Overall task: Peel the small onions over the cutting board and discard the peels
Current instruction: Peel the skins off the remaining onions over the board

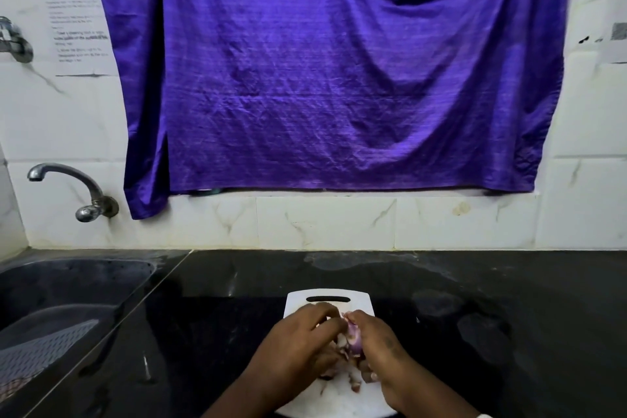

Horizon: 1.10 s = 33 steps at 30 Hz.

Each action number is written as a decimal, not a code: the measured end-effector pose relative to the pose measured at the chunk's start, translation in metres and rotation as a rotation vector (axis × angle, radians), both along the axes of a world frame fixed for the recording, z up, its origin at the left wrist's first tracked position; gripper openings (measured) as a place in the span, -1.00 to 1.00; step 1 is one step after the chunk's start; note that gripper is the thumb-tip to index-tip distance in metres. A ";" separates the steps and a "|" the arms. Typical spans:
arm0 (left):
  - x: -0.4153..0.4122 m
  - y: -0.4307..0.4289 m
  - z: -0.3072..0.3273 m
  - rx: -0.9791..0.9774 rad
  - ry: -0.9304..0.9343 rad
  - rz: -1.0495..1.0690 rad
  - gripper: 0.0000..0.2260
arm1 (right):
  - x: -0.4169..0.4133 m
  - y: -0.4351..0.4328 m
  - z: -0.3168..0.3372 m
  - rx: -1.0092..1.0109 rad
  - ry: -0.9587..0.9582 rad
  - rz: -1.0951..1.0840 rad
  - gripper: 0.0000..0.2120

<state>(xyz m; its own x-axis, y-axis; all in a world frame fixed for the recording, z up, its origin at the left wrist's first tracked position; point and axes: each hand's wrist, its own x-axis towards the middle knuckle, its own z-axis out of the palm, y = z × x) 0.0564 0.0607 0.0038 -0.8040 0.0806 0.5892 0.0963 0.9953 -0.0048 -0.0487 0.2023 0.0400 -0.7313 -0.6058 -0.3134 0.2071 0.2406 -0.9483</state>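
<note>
A white cutting board (pixel 298 303) with a slot handle lies on the black counter near the bottom edge. Above it my right hand (pixel 380 346) grips a small purple onion (pixel 353 336). My left hand (pixel 298 339) has its fingers curled at the onion's top and seems to pinch its skin. Several loose peels (pixel 353 382) lie on the board under my hands. Part of the onion is hidden by my fingers.
A dark sink (pixel 68 285) with a grey slotted tray (pixel 44 346) sits at the left, under a wall tap (pixel 78 190). A purple cloth (pixel 332 71) hangs on the tiled wall behind. The black counter (pixel 492 316) stretches right of the board.
</note>
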 end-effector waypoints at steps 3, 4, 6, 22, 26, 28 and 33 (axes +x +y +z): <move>-0.001 0.000 0.010 -0.014 -0.031 -0.023 -0.66 | -0.002 0.001 0.000 0.013 0.008 0.024 -0.65; -0.001 0.000 0.014 -0.016 -0.047 -0.036 -0.67 | -0.003 0.001 0.001 0.012 0.008 0.030 -0.66; -0.002 0.001 0.019 -0.016 -0.070 -0.058 -0.70 | -0.005 0.002 0.000 0.001 -0.006 0.044 -0.66; -0.016 0.005 0.013 -0.075 -0.240 -0.044 -0.79 | -0.002 0.000 -0.010 -0.009 -0.070 0.021 -0.71; -0.012 0.005 0.013 -0.070 -0.205 -0.056 -0.86 | -0.008 0.002 -0.002 -0.081 -0.140 -0.009 -0.69; -0.010 0.001 0.009 0.013 -0.165 -0.034 -0.87 | -0.009 0.001 0.001 -0.079 -0.133 -0.011 -0.67; -0.010 0.003 0.004 0.220 -0.027 -0.021 -0.63 | -0.007 0.002 0.005 -0.100 -0.134 -0.042 -0.59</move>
<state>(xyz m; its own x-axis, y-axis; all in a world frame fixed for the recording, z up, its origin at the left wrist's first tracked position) 0.0460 0.0633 0.0074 -0.8191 -0.0309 0.5728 0.1137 0.9700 0.2148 -0.0559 0.2042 0.0446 -0.7121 -0.6088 -0.3497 0.3411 0.1353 -0.9302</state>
